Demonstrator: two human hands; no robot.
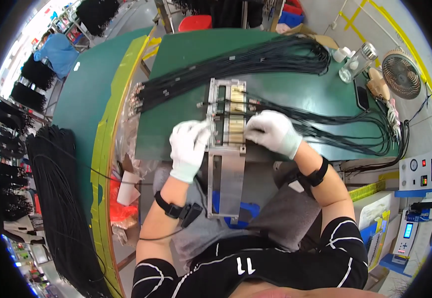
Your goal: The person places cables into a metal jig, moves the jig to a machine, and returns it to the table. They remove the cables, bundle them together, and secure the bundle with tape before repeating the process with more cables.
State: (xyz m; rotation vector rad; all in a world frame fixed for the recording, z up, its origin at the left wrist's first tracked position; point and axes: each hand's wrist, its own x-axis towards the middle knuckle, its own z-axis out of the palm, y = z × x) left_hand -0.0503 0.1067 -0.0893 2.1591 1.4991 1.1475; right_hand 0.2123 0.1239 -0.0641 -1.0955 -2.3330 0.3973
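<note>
A metal fixture [211, 102] with brass-coloured blocks [236, 121] lies across the front edge of the green table, its lower part jutting out over my lap. Several thin black cables [320, 116] run in from the right, and some of their ends lie across the fixture. My white-gloved left hand [190, 146] is at the fixture's left edge, fingers curled together. On the opposite side, my gloved right hand [274, 133] has its fingertips closed beside the brass blocks. Whatever either hand pinches is hidden by the gloves.
A long bundle of black cables [235, 59] lies behind the fixture. At the right stand a glass bottle [359, 62], a fan [401, 73] and a phone [362, 94]. More black cables [59, 193] cover the left table, which has a yellow-taped edge [107, 116].
</note>
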